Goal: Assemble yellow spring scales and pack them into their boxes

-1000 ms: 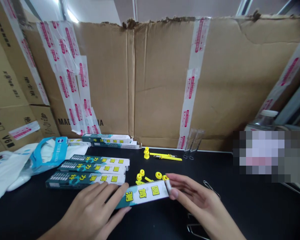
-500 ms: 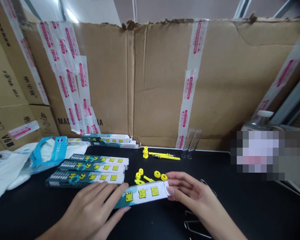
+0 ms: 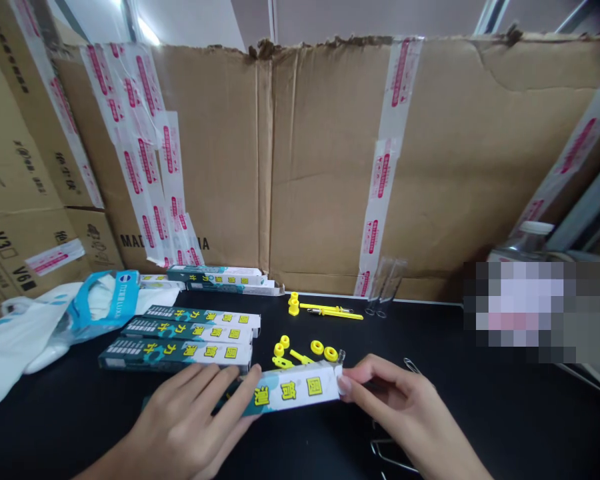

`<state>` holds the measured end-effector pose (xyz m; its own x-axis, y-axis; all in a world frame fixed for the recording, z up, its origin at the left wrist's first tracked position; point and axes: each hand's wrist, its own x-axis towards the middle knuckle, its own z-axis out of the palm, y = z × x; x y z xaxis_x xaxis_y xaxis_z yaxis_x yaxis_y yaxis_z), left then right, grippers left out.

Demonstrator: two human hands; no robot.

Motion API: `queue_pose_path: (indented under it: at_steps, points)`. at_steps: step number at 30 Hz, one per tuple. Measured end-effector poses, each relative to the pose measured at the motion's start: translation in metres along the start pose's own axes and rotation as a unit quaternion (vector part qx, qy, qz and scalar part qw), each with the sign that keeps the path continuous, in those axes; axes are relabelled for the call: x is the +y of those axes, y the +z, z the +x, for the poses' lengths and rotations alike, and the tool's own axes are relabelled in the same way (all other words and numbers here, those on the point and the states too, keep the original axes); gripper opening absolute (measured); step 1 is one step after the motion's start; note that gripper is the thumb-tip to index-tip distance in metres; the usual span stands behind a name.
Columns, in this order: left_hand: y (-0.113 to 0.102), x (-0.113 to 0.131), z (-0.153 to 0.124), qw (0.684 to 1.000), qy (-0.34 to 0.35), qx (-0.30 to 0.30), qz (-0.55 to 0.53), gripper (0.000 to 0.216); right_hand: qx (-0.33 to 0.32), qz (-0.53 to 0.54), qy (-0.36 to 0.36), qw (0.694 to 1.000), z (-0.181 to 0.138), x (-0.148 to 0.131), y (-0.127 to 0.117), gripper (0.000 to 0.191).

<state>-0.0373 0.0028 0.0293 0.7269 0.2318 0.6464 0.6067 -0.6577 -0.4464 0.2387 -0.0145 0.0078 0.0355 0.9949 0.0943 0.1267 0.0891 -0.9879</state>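
A long narrow box (image 3: pixel 295 392), white and teal with yellow characters, lies on the black table (image 3: pixel 480 407) in front of me. My left hand (image 3: pixel 190 423) rests over its left half, fingers wrapped along it. My right hand (image 3: pixel 395 407) pinches the flap at the box's right end with thumb and fingertips. Just behind the box lie several small yellow plastic parts (image 3: pixel 305 353).
Three similar boxes (image 3: pixel 180 337) lie side by side at the left, more boxes (image 3: pixel 220 279) against the cardboard wall (image 3: pixel 330 167). Yellow rods (image 3: pixel 330 311) and clear tubes (image 3: pixel 385 287) sit farther back. A white and blue bag (image 3: pixel 55 320) lies far left. Metal clips (image 3: pixel 395 453) lie by my right wrist.
My right fingers have curled in closer on the box's right end flap. The box and my left hand have stayed almost where they were.
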Motion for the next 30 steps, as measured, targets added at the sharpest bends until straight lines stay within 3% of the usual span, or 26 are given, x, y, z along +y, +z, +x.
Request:
queue_pose_path:
  at_steps: [6,14,17,21,24,27,30]
  points:
    - [-0.002,0.002,0.001,1.000,0.013,0.011,0.001,0.026,-0.004,0.020,0.012,1.000,-0.002,0.002,0.002,0.036]
    - [-0.002,-0.003,-0.005,1.000,0.002,0.020,0.014,0.024,-0.068,-0.114,-0.129,0.983,-0.015,-0.016,-0.003,0.016]
    - [0.000,-0.009,-0.009,0.999,-0.011,0.022,0.021,0.023,-0.099,-0.131,-0.146,0.976,-0.019,-0.015,-0.007,0.035]
    - [0.003,-0.015,-0.012,0.999,-0.053,-0.007,0.000,0.030,-0.123,-0.137,-0.159,0.970,-0.017,-0.012,-0.012,0.027]
    - [0.005,-0.024,-0.011,0.993,-0.111,-0.018,-0.021,0.041,-0.172,-0.193,-0.193,0.946,-0.015,-0.011,-0.008,0.032]
    - [0.011,-0.039,-0.013,0.988,-0.147,-0.044,-0.031,0.036,-0.213,-0.283,-0.238,0.904,-0.015,-0.010,-0.002,0.042]
    - [0.023,-0.055,-0.020,0.978,-0.184,-0.088,-0.041,0.031,-0.241,-0.338,-0.267,0.870,-0.016,-0.007,0.000,0.041]
